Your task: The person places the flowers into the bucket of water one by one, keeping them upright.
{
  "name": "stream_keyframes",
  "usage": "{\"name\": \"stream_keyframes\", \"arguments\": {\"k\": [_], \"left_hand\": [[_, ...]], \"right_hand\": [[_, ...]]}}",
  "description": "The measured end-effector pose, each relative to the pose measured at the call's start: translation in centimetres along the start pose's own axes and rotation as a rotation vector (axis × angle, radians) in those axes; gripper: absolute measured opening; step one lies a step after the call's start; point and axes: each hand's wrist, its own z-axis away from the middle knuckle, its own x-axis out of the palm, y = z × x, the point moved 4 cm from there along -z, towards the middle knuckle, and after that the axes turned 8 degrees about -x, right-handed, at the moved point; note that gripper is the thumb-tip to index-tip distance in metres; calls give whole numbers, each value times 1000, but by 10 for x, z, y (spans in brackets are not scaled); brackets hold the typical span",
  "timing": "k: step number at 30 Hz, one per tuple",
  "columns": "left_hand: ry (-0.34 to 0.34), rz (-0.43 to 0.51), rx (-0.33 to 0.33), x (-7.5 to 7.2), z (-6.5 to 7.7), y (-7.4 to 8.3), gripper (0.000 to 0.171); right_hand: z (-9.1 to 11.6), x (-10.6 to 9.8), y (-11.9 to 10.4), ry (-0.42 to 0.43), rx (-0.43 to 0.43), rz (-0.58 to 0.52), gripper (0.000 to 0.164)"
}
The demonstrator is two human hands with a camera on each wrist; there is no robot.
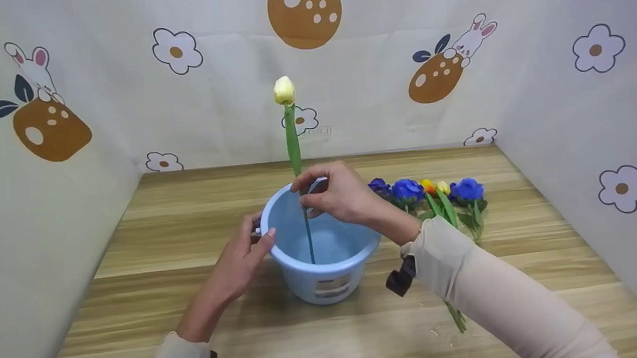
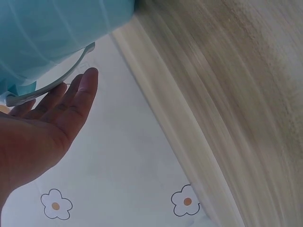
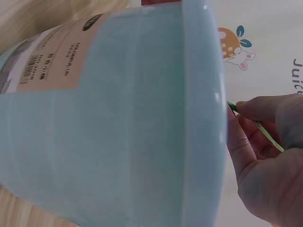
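A light blue plastic bucket (image 1: 323, 282) with a printed label stands upright on the wooden table. At its left side my left hand (image 1: 243, 257) holds the rim, thumb over the edge. In the left wrist view the fingers of that hand (image 2: 61, 113) reach along the outside by the bucket's handle (image 2: 52, 85). My right hand (image 1: 343, 194), above the opening, pinches the green stem of a pale yellow tulip (image 1: 284, 91) between thumb and fingers. The tulip is upright, its bloom high above the hand and its lower stem (image 1: 310, 243) inside the bucket.
Right of the bucket, blue flowers (image 1: 407, 189), an orange-yellow tulip (image 1: 428, 186) and another pale yellow tulip (image 1: 442, 188) lie on the table (image 1: 155, 228). My right forearm partly covers their stems (image 1: 456, 317). Patterned cloth walls (image 1: 231, 106) surround the table's back and sides.
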Motion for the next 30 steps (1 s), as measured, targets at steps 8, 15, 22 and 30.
{"name": "stream_keyframes", "arguments": {"k": [8,15,22,30], "left_hand": [[10,-5,-20,-1,2,-2,63],[29,-11,-4,3,2,0,64],[52,19,22,8,7,3,62],[65,54,45,13,19,1,75]], "right_hand": [[1,11,3,-45,17,46,25],[5,20,6,-91,32,92,26],[6,29,11,-132,9,65,23],[5,37,15,-174,-1,82,21]]}}
